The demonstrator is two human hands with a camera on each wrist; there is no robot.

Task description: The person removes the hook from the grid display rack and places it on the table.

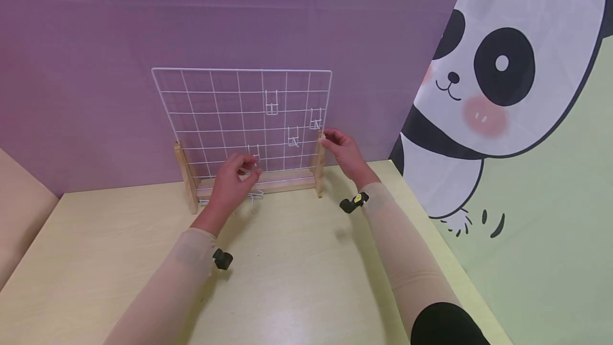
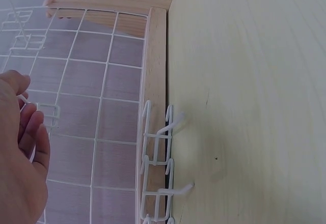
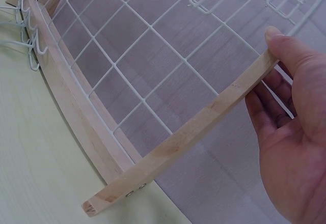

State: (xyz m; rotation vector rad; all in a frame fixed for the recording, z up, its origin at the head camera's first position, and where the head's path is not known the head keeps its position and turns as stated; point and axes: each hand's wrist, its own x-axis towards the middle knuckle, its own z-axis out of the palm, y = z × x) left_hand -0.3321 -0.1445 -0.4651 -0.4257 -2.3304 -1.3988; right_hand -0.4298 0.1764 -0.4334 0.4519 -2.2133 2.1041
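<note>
A white wire grid (image 1: 230, 112) stands upright in a wooden stand (image 1: 287, 182) at the back of the table. My left hand (image 1: 233, 182) is in front of the grid's lower middle; its thumb and fingertips pinch the prong of a white wire hook (image 2: 53, 113) at the mesh. With the thumb in front and fingers behind, my right hand (image 3: 300, 117) grips the upper end of the stand's right wooden post (image 3: 204, 113). Three more white hooks hang on the grid's right half, among them an upper hook (image 1: 271, 104) and a lower hook (image 1: 293, 137).
Several loose white hooks (image 2: 158, 150) lie in a row along the stand's wooden base, below my left hand. The pale wooden table (image 1: 287, 260) extends toward me. Behind it is a purple backdrop (image 1: 96, 79), with a panda picture (image 1: 551, 116) on the right.
</note>
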